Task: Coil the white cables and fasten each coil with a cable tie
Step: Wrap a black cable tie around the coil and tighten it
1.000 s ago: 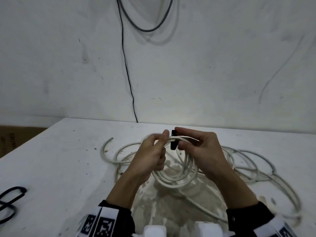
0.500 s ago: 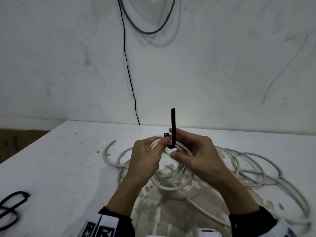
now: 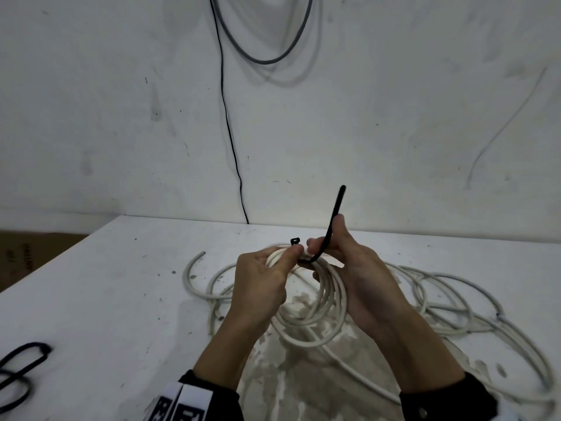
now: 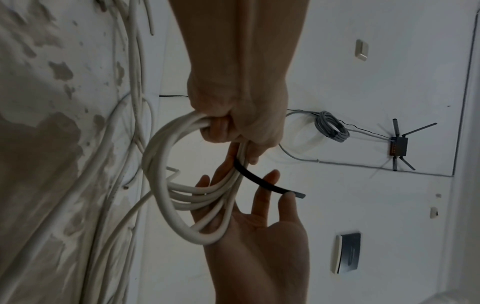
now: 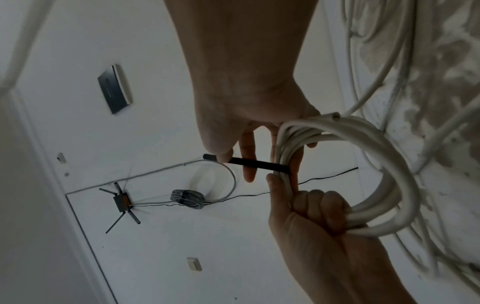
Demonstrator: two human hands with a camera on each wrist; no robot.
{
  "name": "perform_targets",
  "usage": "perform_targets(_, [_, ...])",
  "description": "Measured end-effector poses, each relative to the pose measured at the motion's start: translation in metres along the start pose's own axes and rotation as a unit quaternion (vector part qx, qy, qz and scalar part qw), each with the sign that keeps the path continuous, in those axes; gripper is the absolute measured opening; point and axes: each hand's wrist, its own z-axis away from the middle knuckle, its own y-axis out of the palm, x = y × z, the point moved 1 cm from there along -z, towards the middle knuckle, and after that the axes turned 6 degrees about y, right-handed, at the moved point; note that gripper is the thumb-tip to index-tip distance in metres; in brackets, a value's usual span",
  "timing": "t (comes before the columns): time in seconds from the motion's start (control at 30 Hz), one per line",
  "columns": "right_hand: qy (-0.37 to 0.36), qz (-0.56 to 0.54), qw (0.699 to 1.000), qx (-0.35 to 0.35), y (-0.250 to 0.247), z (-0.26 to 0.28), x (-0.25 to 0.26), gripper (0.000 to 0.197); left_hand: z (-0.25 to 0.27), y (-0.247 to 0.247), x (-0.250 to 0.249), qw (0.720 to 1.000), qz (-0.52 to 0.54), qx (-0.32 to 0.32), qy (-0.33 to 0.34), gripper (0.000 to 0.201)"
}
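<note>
**Tie tail up, head beside the left thumb: the tail must bend over to meet it**

The white coil [image 3: 318,302] is held above the middle of the bench [image 3: 121,299], nearer its back edge than its front. The left hand [image 3: 261,281] is curled tight round the top of the bundle, thumb and forefinger pinching the strands. The black cable tie [image 3: 329,226] passes under the bundle there; its small square head [image 3: 295,240] stands just above the left thumb, and its long tail rises steeply on the right side of the bundle, leaning slightly right. The right hand [image 3: 355,268] has its fingers loosely spread, the strap running across them and the thumb pressing it near the tip, as the right wrist view shows. So the tail lies to the right of the head, and the right hand is the one nearer to it; by my reading the next move folds that tail leftward over the strands into the head, which the left hand must keep steady

Counted: one coil in hand; loose white cable [image 3: 455,299] spread toward the bench's right edge, number of separate cables unclear; one tie in use; a dark loop [image 3: 21,363] at the left edge, possibly spare ties
</note>
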Motion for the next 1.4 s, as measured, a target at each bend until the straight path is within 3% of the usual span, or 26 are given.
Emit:
perform_targets(0.2, [-0.017,0.021,1.0,-0.005,-0.003,-0.002,-0.003,0.028,-0.003,-0.004,0.0,0.999,-0.025,-0.001,0.021,0.018])
perform_targets(0.33, [-0.044,0.005,0.999,-0.016,-0.002,-0.003,-0.004,0.042,-0.003,-0.005,-0.004,0.996,-0.062,0.02,0.065,0.018])
perform_targets(0.5, [-0.062,0.015,0.997,-0.03,-0.005,-0.006,-0.007,0.036,0.0,-0.002,-0.008,0.987,-0.097,0.035,0.122,0.013])
perform_targets(0.87, [-0.078,0.035,0.995,-0.05,-0.004,-0.006,-0.009,0.029,0.003,-0.001,-0.009,0.973,-0.154,0.029,0.171,0.013])
perform_targets(1.03, [-0.098,0.053,0.992,-0.052,-0.005,-0.003,-0.004,0.041,0.004,-0.001,-0.01,0.954,-0.196,0.033,0.223,0.01])
perform_targets(1.3, [-0.076,0.04,0.995,-0.04,-0.008,-0.006,-0.005,0.026,0.006,-0.001,-0.008,0.933,-0.226,0.038,0.277,0.015])
perform_targets(1.4, [-0.077,0.044,0.996,-0.022,-0.009,-0.007,-0.005,0.031,0.005,-0.002,-0.006,0.917,-0.252,0.055,0.306,0.017])
